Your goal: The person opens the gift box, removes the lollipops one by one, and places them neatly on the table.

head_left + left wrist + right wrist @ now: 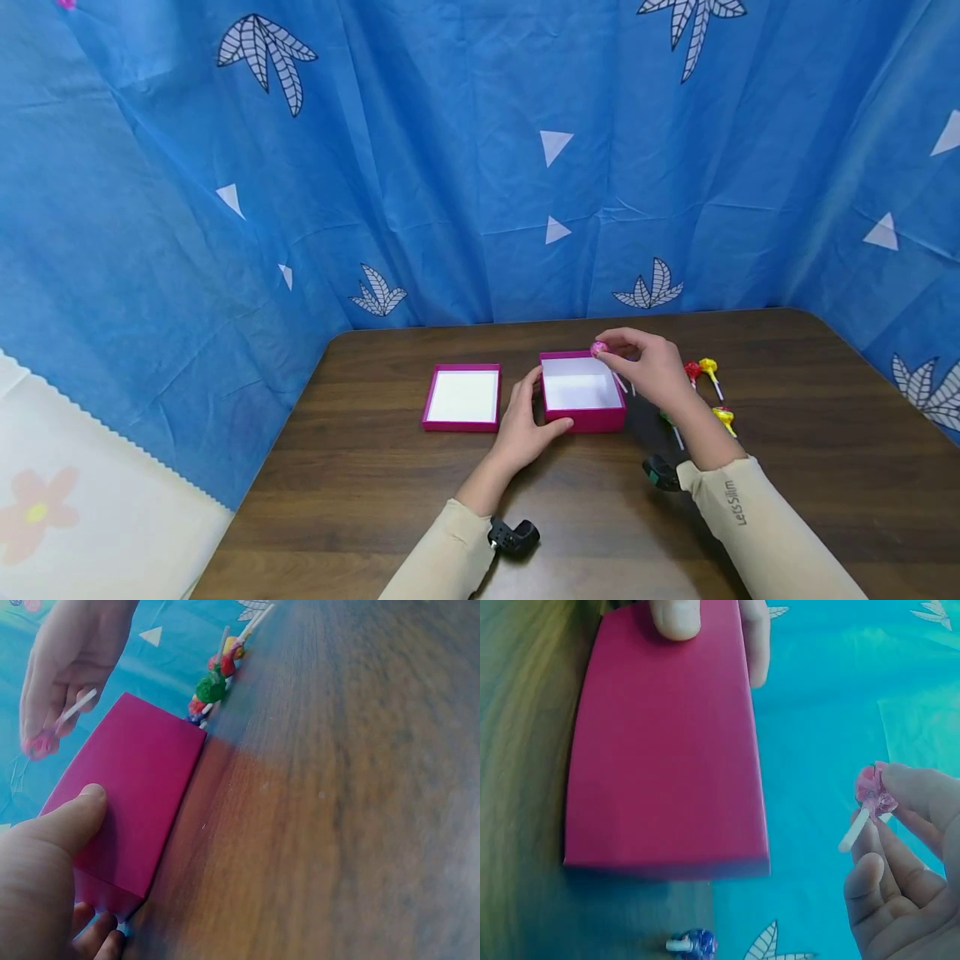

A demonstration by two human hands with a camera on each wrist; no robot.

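Observation:
A pink box (588, 421) with a white inside stands open on the table, and nothing shows on the part of its floor in sight. My left hand (521, 433) grips its left front corner, with the thumb on the front wall and the fingers along the left side. Over the box's back right corner, my right hand (648, 371) pinches a pink-wrapped lollipop (871, 784) by its head. Its white stick points down toward the palm in the right wrist view. The right wrist and hand partly hide other lollipops on the table.
Left of the box lies its pink-rimmed lid (429, 396), white inside up. To the right are red (692, 369), yellow (708, 365) and green (211, 688) lollipops. A dark blue-purple lollipop (697, 944) lies near the box. Blue curtain (450, 167) hangs behind the wooden table (337, 467).

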